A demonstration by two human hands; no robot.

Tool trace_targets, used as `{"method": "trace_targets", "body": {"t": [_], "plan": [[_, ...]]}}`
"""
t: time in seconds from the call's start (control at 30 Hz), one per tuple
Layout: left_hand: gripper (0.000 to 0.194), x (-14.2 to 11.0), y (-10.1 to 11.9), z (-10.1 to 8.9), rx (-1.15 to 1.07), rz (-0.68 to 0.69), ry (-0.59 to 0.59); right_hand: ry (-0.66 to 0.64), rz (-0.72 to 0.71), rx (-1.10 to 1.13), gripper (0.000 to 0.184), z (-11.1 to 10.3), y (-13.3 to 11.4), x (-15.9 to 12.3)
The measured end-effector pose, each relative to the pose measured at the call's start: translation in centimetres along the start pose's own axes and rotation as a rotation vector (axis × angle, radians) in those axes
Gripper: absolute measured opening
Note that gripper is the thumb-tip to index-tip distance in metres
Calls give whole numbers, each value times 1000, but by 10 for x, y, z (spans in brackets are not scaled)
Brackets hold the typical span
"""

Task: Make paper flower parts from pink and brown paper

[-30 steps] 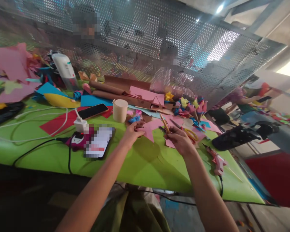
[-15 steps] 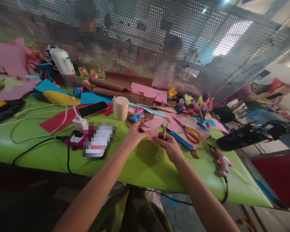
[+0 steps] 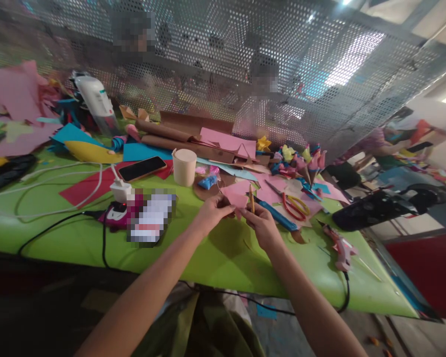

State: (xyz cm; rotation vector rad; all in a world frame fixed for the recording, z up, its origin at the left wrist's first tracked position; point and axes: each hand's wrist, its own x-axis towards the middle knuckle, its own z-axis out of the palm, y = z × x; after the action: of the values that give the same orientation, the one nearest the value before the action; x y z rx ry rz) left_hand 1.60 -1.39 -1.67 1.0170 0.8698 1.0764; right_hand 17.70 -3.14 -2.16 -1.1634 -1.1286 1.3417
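Between my two hands is a small piece of pink paper, raised above the green table. My left hand pinches its left edge. With its fingertips, my right hand grips the paper's right side and also keeps hold of a pencil, which points upward. Just beyond lie more pink paper pieces and a blue utility knife. Scissors with red and yellow handles rest to the right of the knife. Small blue and pink bundles sit behind my left hand.
A cream paper roll stands near a dark phone. Another phone lies beside a power strip with trailing cords. At right are a pink glue gun and a black bottle. A perforated metal screen rises behind.
My left hand has shifted slightly right and closer to my right hand. The pink paper between them has turned and now stands more upright.
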Motion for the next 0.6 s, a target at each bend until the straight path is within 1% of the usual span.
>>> {"method": "trace_targets", "body": {"t": [0.1,0.23,0.37,0.6], "plan": [[22,-1,1,2,-42,-27,13,-9,19,14,32,-1,1,0],[22,-2,3,2,-49,-58,22,-39,32,10,32,-2,2,0],[19,-2,3,2,-25,-80,12,-31,47,26,34,-1,1,0],[16,0,3,2,-39,-51,32,-37,61,36,32,1,-1,-1]]}}
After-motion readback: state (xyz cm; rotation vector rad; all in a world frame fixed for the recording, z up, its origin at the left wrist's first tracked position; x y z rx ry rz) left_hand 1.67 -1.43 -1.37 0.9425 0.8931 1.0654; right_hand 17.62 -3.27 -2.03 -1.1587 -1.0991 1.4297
